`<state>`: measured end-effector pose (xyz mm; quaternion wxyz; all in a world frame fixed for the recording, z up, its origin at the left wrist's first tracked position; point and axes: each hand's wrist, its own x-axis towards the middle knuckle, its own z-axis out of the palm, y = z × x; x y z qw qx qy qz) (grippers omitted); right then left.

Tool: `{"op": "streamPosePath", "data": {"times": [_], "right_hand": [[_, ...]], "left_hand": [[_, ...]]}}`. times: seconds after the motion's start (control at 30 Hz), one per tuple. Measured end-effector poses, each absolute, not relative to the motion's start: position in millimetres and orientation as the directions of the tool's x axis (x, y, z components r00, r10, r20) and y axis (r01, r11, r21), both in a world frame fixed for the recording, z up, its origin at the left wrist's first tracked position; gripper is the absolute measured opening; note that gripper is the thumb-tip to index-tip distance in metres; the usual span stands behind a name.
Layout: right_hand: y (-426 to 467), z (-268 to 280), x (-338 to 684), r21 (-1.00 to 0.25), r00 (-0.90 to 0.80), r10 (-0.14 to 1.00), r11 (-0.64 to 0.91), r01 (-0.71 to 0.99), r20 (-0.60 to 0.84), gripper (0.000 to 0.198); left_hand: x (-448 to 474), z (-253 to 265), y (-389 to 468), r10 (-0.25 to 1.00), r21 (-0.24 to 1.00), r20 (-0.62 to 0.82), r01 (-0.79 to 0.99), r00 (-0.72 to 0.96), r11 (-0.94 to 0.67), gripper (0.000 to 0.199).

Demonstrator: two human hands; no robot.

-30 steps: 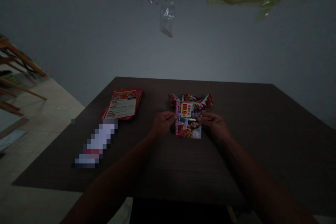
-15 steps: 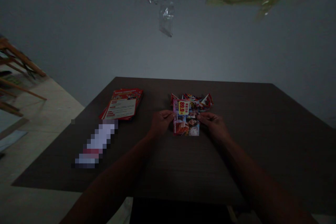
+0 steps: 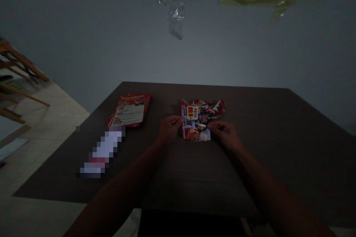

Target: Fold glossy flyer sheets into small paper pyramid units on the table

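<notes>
Taking 12 o'clock as the side toward the wall, a flat, rectangular, glossy card printed in pink and many colours, with a yellow price box point(image 3: 196, 127), sits near the middle of the dark brown wood-grain table point(image 3: 278, 148), between the hands. The left hand point(image 3: 170, 129) has thumb and fingers drawn narrow on its 9 o'clock edge; the right hand point(image 3: 224, 133) holds the opposite edge near 3 o'clock, also in a narrow pinch. Whether the card rests on anything beneath is hard to tell in the dim light.

Crumpled, shiny red and multicoloured wrappers point(image 3: 218, 108) lie from 12 to 2 o'clock of it, partly hidden behind its far edge. At 10 o'clock, well apart, is an uneven stack of red-bordered leaflets with cream panels point(image 3: 129, 113). At 8 o'clock lies a pale, blocked-out object point(image 3: 107, 148), too obscured to identify.

As a judgement, the card could buckle if both hands pressed inward, since it looks thin. Holding only the edges, either pinch could slip and let it twist. Its far edge might catch or shove the wrappers if pushed toward 12 o'clock. A wide leftward sweep could knock the leaflets, whose loose edges suggest they would slide easily.
</notes>
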<state>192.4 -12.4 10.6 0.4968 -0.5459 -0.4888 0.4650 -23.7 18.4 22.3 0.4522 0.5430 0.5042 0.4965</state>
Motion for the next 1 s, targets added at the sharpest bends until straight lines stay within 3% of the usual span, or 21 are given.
{"op": "streamPosePath", "data": {"times": [1.0], "right_hand": [[-19.8, 13.7, 192.7, -0.989, -0.043, 0.995, -0.088, 0.122, -0.094, 0.036]], "left_hand": [[-26.9, 24.2, 21.7, 0.987, 0.990, 0.120, 0.090, -0.108, -0.110, 0.027]]}}
